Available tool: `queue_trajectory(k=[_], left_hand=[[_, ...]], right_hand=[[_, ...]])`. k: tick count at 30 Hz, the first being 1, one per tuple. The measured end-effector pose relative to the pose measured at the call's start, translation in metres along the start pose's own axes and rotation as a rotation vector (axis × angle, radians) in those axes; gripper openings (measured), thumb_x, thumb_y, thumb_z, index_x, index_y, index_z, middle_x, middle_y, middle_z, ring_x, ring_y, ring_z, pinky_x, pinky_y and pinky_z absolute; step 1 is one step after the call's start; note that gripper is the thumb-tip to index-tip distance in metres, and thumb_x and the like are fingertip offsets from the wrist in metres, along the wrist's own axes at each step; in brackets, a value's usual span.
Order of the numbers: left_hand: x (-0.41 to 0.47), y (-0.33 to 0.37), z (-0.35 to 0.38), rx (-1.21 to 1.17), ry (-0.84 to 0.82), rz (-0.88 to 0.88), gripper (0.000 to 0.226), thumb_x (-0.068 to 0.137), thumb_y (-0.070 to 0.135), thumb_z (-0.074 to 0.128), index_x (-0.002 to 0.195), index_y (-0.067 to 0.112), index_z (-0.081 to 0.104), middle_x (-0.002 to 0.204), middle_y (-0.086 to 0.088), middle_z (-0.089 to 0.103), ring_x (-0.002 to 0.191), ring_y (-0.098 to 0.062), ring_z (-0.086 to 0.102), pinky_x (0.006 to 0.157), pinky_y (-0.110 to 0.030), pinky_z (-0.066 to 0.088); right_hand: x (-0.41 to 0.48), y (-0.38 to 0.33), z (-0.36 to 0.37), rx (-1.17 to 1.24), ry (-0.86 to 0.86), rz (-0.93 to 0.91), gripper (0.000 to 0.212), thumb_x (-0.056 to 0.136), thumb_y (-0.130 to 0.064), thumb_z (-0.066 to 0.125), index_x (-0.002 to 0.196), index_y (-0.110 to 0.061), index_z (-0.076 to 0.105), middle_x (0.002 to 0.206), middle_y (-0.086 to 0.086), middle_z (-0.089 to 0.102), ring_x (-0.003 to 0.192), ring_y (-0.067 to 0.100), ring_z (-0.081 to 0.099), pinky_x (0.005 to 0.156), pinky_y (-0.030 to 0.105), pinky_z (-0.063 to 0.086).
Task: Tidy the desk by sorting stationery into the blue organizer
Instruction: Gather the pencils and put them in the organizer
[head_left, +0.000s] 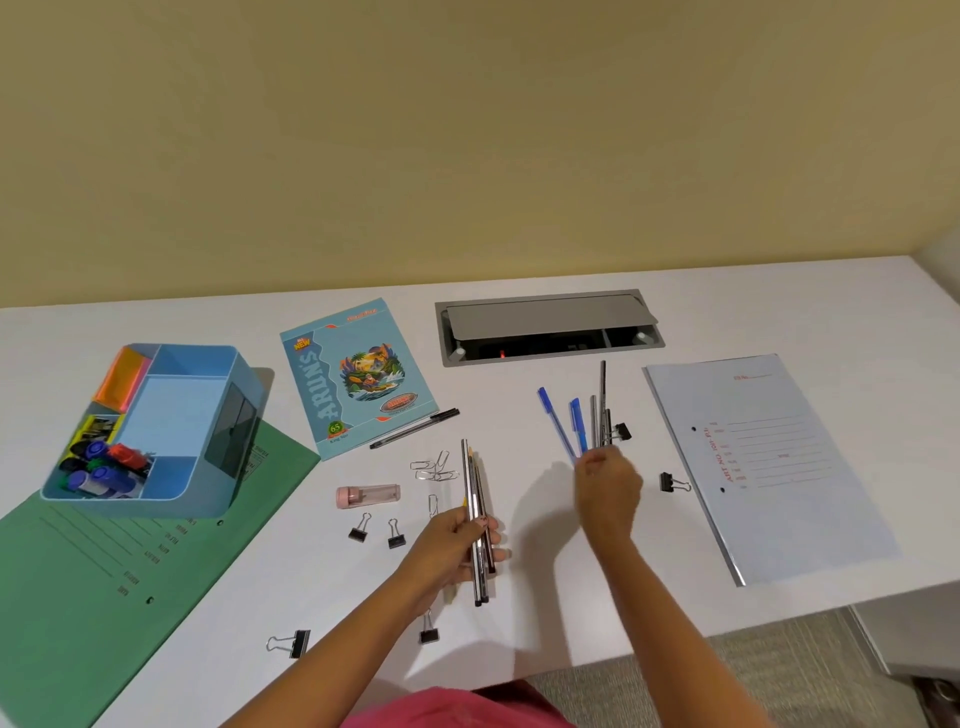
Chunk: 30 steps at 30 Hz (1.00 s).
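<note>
**Two handfuls of light, slick sticks, both well to the right of the organizer**

The blue organizer (171, 415) stands on a green folder (104, 597) that spreads out beneath it and toward the person. A pale blue file (769, 467) lies far to the organizer's right. A notebook (358, 374) lies just right of it. The organizer's large middle compartment is bare. Markers (104, 462) fill its nearest corner, and orange sticky notes (122, 376) its far one.

Right of the organizer and nearer the person, the left hand (457, 540) has its fingers curled round a bundle of pencils (475, 519). It holds them low on their shafts. Further right, the right hand (608, 488) holds a splayed fan of pens (587, 421) by their lower ends. That hand is blurred, so which fingers do the pinching cannot be told.

Both bundles are probably light and stiff, with smooth barrels that slide past one another. The fan looks the riskier, since a pen held only by its end could swing or drop out. Squaring the pens parallel and gripping nearer the middle should make them carry more safely.

A loose black pen (415, 428) lies right of the organizer against the notebook's near edge. Nearer the person are a pink case (369, 493), some paper clips (434, 467) and scattered binder clips (358, 530). The paper clips are thin and flat, so they would likely need a fingertip pinch or a slide to the desk's edge.
</note>
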<state>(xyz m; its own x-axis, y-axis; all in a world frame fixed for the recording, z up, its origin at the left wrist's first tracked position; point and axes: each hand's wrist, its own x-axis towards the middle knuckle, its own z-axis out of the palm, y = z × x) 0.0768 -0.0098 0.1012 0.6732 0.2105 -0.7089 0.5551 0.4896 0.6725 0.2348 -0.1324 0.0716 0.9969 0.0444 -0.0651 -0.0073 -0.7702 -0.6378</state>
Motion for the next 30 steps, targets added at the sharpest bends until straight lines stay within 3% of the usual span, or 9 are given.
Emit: queue_trajectory(k=[3,7,11,15,21,24,27,30], left_hand=[[0.001,-0.001,0.000,-0.004,0.034,-0.001,0.019,0.099,0.009,0.045,0.092,0.006,0.062,0.083,-0.007,0.070,0.070,-0.017,0.072,0.068,-0.033,0.059],[0.002,0.002,0.002,-0.030,0.070,-0.008,0.019,0.099,0.009,0.043,0.092,0.005,0.061,0.079,-0.008,0.067,0.062,-0.017,0.069,0.066,-0.032,0.057],[0.005,0.006,0.006,-0.044,0.108,0.000,0.023,0.099,0.006,0.040,0.089,0.004,0.061,0.077,-0.011,0.060,0.057,-0.016,0.067,0.062,-0.031,0.054],[0.009,0.008,0.007,-0.013,0.099,0.011,0.024,0.099,0.007,0.039,0.091,0.006,0.062,0.079,-0.009,0.063,0.061,-0.016,0.068,0.068,-0.032,0.054],[0.017,0.017,0.012,0.024,0.088,0.071,0.025,0.100,0.010,0.037,0.092,0.010,0.061,0.082,-0.004,0.067,0.069,-0.015,0.069,0.066,-0.026,0.051],[0.022,0.024,0.017,0.014,0.067,0.098,0.025,0.102,0.010,0.035,0.095,0.008,0.059,0.082,-0.001,0.072,0.073,-0.016,0.071,0.067,-0.024,0.054],[0.026,0.029,0.024,0.050,0.044,0.110,0.027,0.103,0.013,0.034,0.104,0.006,0.059,0.092,-0.005,0.074,0.079,-0.017,0.072,0.075,-0.029,0.057],[0.032,0.031,0.027,0.130,0.050,0.108,0.023,0.102,0.020,0.039,0.111,0.011,0.058,0.104,-0.009,0.070,0.086,-0.019,0.071,0.082,-0.036,0.057]], right_hand=[[0.030,0.015,-0.004,-0.143,0.064,0.093,0.019,0.084,-0.007,0.062,0.100,0.003,0.059,0.100,0.022,0.060,0.091,0.039,0.058,0.074,0.041,0.049],[0.046,0.026,-0.006,-0.327,-0.049,0.175,0.036,0.087,-0.022,0.064,0.109,0.004,0.055,0.106,0.020,0.058,0.098,0.036,0.059,0.076,0.040,0.051],[0.047,0.032,-0.002,-0.367,-0.074,0.147,0.020,0.087,-0.015,0.058,0.098,0.002,0.059,0.097,0.016,0.060,0.084,0.030,0.060,0.063,0.032,0.043],[0.045,0.035,0.001,-0.326,0.016,0.112,0.013,0.082,-0.012,0.060,0.081,0.001,0.059,0.081,0.013,0.060,0.065,0.023,0.051,0.057,0.032,0.046],[0.018,0.012,-0.017,-0.069,0.115,-0.046,0.007,0.085,-0.017,0.062,0.087,-0.011,0.059,0.087,0.002,0.057,0.074,0.018,0.053,0.060,0.028,0.040],[-0.009,-0.011,-0.022,0.149,0.005,-0.061,0.003,0.080,-0.012,0.065,0.080,-0.015,0.063,0.082,-0.004,0.061,0.072,0.014,0.056,0.064,0.024,0.041],[-0.033,-0.026,-0.013,0.254,-0.185,-0.021,0.006,0.080,-0.014,0.066,0.076,-0.018,0.066,0.075,-0.006,0.067,0.068,0.005,0.061,0.062,0.007,0.042],[-0.046,-0.031,0.001,0.326,-0.266,0.035,0.005,0.080,-0.025,0.069,0.076,-0.024,0.065,0.074,-0.009,0.067,0.067,0.009,0.066,0.065,0.025,0.054]])
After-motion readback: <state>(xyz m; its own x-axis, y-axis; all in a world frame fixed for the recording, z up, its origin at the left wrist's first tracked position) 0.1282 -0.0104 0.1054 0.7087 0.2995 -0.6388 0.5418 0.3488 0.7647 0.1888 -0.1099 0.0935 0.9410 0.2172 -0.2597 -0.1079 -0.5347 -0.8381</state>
